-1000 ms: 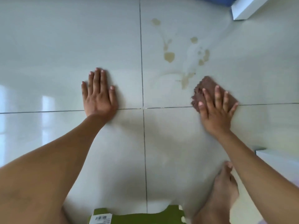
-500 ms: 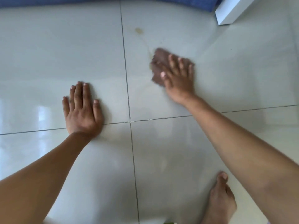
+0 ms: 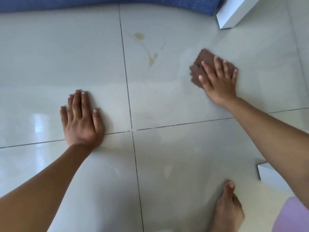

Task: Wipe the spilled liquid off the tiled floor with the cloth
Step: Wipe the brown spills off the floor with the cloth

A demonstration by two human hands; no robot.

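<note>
A folded brown cloth [image 3: 202,63] lies on the pale tiled floor [image 3: 167,164], right of the middle. My right hand [image 3: 217,82] is pressed flat on top of it, fingers spread, covering its near half. To the left of the cloth remain yellowish spill marks: a round blot [image 3: 139,36] and a thin trail ending in drops [image 3: 152,59]. A faint wet smear runs across the tile between the marks and the cloth. My left hand [image 3: 82,119] rests flat on the floor on the left tile, fingers apart, holding nothing.
A blue fabric edge [image 3: 100,2] runs along the top. A white furniture corner [image 3: 234,15] stands at the top right and another white piece [image 3: 274,180] at the lower right. A bare foot [image 3: 228,208] is planted at the bottom right.
My right hand slid the cloth from the near right up and left over the spill, then back right. Most blots are gone. My left hand stayed put.
</note>
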